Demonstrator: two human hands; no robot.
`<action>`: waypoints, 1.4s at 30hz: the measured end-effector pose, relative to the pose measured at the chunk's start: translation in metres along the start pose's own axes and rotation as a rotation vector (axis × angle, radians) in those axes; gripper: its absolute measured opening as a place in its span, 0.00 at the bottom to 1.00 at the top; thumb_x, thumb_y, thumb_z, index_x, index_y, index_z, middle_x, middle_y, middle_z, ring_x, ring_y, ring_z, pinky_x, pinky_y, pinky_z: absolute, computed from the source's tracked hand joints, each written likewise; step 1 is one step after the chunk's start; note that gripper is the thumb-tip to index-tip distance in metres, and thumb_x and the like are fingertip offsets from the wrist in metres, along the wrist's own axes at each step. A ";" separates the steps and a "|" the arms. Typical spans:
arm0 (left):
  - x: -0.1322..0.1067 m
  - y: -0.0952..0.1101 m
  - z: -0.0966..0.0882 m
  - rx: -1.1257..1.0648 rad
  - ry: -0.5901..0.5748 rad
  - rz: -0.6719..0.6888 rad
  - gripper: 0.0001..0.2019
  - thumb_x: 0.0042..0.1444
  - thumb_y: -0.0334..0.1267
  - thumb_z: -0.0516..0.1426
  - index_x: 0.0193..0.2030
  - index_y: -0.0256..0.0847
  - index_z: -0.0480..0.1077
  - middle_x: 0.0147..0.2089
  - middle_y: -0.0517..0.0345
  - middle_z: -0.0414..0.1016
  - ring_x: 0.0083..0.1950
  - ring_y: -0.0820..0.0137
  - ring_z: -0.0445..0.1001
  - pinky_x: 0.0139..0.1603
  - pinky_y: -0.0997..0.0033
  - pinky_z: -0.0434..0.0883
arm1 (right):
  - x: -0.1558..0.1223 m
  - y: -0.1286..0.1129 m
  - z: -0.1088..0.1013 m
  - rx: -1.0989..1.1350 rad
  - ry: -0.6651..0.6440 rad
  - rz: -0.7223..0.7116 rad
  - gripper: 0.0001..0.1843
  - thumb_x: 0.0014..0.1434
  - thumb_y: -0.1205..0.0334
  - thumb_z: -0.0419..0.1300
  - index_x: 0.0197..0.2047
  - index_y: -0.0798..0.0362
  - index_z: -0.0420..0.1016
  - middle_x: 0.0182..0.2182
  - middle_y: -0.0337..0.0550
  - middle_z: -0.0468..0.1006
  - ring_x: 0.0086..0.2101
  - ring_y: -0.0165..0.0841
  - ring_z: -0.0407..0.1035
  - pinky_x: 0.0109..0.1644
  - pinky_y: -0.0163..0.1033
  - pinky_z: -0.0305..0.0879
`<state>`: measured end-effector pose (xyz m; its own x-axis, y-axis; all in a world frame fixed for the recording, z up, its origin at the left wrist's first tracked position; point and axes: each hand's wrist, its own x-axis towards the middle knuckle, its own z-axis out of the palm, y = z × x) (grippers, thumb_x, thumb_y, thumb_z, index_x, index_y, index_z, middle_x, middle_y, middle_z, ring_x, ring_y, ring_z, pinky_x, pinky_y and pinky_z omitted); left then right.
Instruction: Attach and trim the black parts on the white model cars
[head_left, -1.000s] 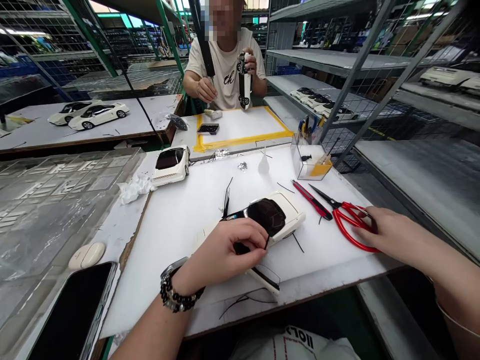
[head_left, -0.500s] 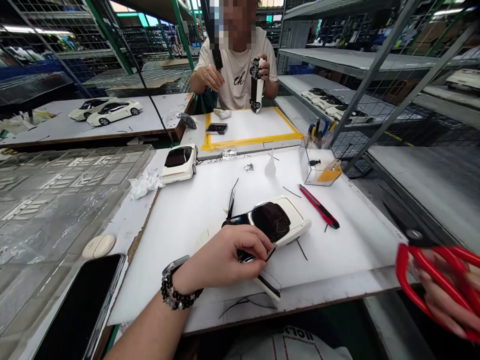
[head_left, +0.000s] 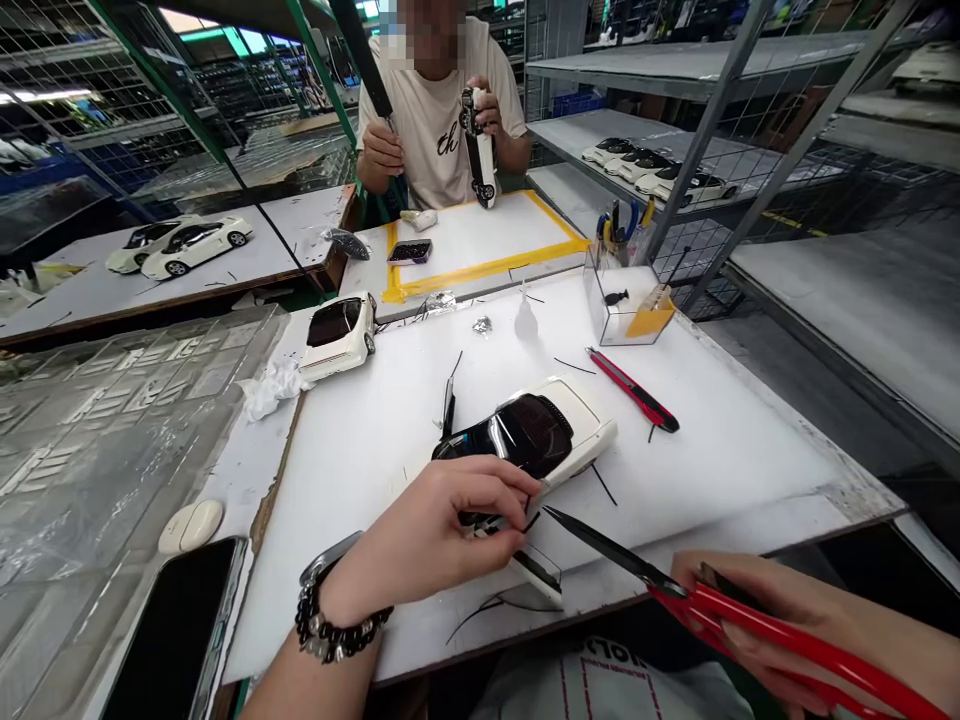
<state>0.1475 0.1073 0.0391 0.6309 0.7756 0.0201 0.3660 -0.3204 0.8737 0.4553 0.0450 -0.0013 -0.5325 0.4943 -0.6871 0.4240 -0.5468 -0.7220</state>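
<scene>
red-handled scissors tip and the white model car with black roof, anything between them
In the head view, only bare white board separates the red-handled scissors tip from the white model car; a thin black strip lies nearby.

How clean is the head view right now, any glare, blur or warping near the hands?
Head view: sharp around the left hand and model car; bright highlights on the car's dark glossy roof; the red scissors in the right hand look soft at the bottom edge; shelf posts bow with wide-angle distortion; lighting even, shadows faint.

7 model cars (head_left: 534,432); 1 scissors (head_left: 720,605); 1 utility knife (head_left: 632,389); 1 phone (head_left: 174,630)
</scene>
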 end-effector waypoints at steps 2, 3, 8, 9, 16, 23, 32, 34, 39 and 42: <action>0.000 0.000 0.000 0.006 0.000 0.004 0.06 0.51 0.26 0.59 0.30 0.40 0.74 0.47 0.55 0.77 0.45 0.69 0.77 0.44 0.74 0.75 | 0.002 -0.009 0.003 0.071 -0.064 0.047 0.28 0.53 0.34 0.58 0.36 0.52 0.63 0.22 0.32 0.58 0.20 0.19 0.54 0.25 0.25 0.58; 0.000 -0.001 0.001 0.008 0.001 0.006 0.05 0.51 0.26 0.59 0.29 0.40 0.74 0.47 0.55 0.77 0.45 0.69 0.77 0.44 0.73 0.75 | 0.003 -0.012 0.003 0.094 -0.079 0.047 0.27 0.53 0.34 0.58 0.37 0.51 0.62 0.22 0.32 0.57 0.20 0.19 0.53 0.25 0.25 0.56; 0.000 -0.003 0.002 0.021 0.001 -0.018 0.05 0.52 0.27 0.58 0.30 0.41 0.74 0.48 0.53 0.77 0.45 0.67 0.77 0.45 0.71 0.76 | 0.009 -0.012 -0.001 0.162 -0.213 -0.050 0.26 0.56 0.37 0.58 0.37 0.52 0.59 0.24 0.31 0.58 0.20 0.17 0.52 0.25 0.25 0.54; -0.001 -0.003 0.001 0.025 0.000 -0.023 0.05 0.53 0.28 0.58 0.30 0.41 0.74 0.48 0.53 0.77 0.45 0.67 0.77 0.45 0.71 0.76 | 0.010 -0.011 -0.003 0.179 -0.244 -0.064 0.25 0.56 0.39 0.59 0.37 0.52 0.58 0.25 0.31 0.58 0.20 0.17 0.53 0.25 0.24 0.54; 0.000 -0.002 0.001 0.040 0.005 -0.018 0.05 0.53 0.28 0.59 0.30 0.41 0.75 0.48 0.54 0.77 0.45 0.68 0.77 0.43 0.73 0.76 | 0.015 -0.016 -0.004 0.246 -0.273 -0.081 0.24 0.55 0.44 0.63 0.36 0.55 0.59 0.25 0.31 0.60 0.20 0.17 0.56 0.24 0.24 0.53; -0.001 -0.001 -0.001 0.030 -0.010 0.001 0.05 0.52 0.28 0.60 0.30 0.40 0.75 0.48 0.51 0.77 0.45 0.67 0.78 0.45 0.72 0.77 | 0.002 -0.011 -0.005 0.040 -0.097 -0.032 0.19 0.56 0.46 0.61 0.37 0.54 0.67 0.24 0.35 0.66 0.21 0.20 0.57 0.23 0.24 0.55; -0.008 0.004 -0.012 0.092 -0.272 0.050 0.06 0.46 0.27 0.63 0.30 0.42 0.78 0.62 0.53 0.63 0.63 0.59 0.65 0.65 0.63 0.64 | -0.030 0.013 -0.066 -0.739 0.997 0.052 0.29 0.59 0.36 0.49 0.50 0.50 0.68 0.25 0.45 0.73 0.25 0.39 0.68 0.31 0.42 0.64; -0.008 0.004 -0.013 0.098 -0.288 0.051 0.05 0.46 0.29 0.64 0.31 0.42 0.78 0.63 0.53 0.63 0.64 0.59 0.65 0.66 0.63 0.63 | -0.024 0.008 -0.074 -0.849 1.109 0.228 0.32 0.59 0.34 0.47 0.54 0.51 0.65 0.21 0.44 0.70 0.25 0.41 0.68 0.31 0.43 0.61; -0.008 0.006 -0.009 0.107 -0.269 0.015 0.01 0.48 0.31 0.63 0.28 0.40 0.76 0.61 0.53 0.65 0.61 0.63 0.68 0.64 0.69 0.65 | 0.001 -0.021 -0.072 -1.003 1.197 0.002 0.24 0.62 0.42 0.46 0.50 0.50 0.67 0.52 0.48 0.70 0.42 0.45 0.70 0.38 0.44 0.62; -0.010 0.010 -0.006 0.140 -0.242 -0.041 0.03 0.50 0.34 0.62 0.27 0.39 0.75 0.60 0.52 0.66 0.60 0.64 0.69 0.62 0.70 0.67 | 0.020 -0.047 -0.067 -1.014 1.107 -0.003 0.23 0.64 0.47 0.44 0.50 0.54 0.66 0.41 0.52 0.74 0.38 0.45 0.71 0.37 0.43 0.61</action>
<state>0.1401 0.0997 0.0504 0.7527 0.6421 -0.1454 0.4751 -0.3769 0.7951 0.4737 0.1263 0.0135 0.0774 0.9950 -0.0632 0.9844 -0.0863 -0.1534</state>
